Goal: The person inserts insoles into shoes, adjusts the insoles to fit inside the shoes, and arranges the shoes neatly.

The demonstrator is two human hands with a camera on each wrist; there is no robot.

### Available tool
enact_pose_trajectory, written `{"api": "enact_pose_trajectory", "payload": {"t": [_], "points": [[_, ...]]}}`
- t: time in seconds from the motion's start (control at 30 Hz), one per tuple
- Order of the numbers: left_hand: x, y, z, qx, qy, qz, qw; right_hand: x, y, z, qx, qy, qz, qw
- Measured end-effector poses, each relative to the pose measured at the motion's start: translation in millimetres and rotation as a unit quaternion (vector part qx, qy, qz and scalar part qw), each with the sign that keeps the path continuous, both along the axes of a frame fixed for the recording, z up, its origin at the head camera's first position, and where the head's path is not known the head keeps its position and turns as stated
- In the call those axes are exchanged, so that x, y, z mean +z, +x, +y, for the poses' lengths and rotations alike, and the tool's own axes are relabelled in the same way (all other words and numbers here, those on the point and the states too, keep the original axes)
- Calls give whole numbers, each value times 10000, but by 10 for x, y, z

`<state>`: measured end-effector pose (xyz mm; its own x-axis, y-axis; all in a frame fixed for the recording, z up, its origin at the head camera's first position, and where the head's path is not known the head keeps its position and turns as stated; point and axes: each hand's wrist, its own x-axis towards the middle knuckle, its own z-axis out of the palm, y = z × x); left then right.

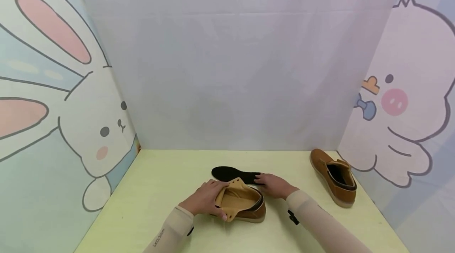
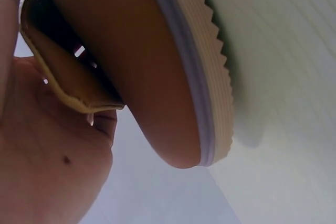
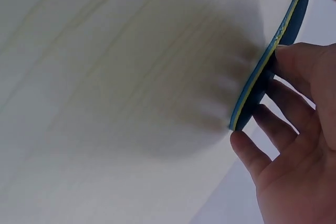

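Gripping the near brown shoe (image 1: 241, 202) by its splayed flaps, the left hand (image 1: 203, 199) is mid-desk (image 1: 142, 205), thumb on one flap, fingers on the other; its sleeve (image 1: 172, 227) seems to read "Let's Slim". Beyond, toward the back edge, the right hand (image 1: 274, 185) pinches the black insole (image 1: 232, 174) at its narrower end. Another shoe (image 1: 328, 178) sits by the back right corner!

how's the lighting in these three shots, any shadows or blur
Head: soft, fairly even light, faint pink tint on the back wall; left wrist: the held shoe looks dim and slightly soft, a blurry shadow beside it; right wrist: dim too, soft-edged finger-like shadows on the tabletop beside the insole.
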<state>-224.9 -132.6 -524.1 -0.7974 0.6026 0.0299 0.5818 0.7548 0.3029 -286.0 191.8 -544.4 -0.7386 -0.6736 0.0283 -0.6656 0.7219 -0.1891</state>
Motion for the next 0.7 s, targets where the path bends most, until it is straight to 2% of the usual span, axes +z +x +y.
{"api": "enact_pose_trajectory", "payload": {"t": [0.17,0.33,0.43,0.7], "points": [[8,-2,-4,2,-22,-21,10000,3,44,299,-408,-193,-80,9990],[-7,11,11,-50,17,36,10000,21,197,591,-882,-434,-180,9950],[-9,10,13,-63,-11,110,9999,18,287,737,-1100,-412,2,9931],[-54,-12,-16,-116,55,254,9996,-15,392,976,-1418,-610,361,9873]]}}
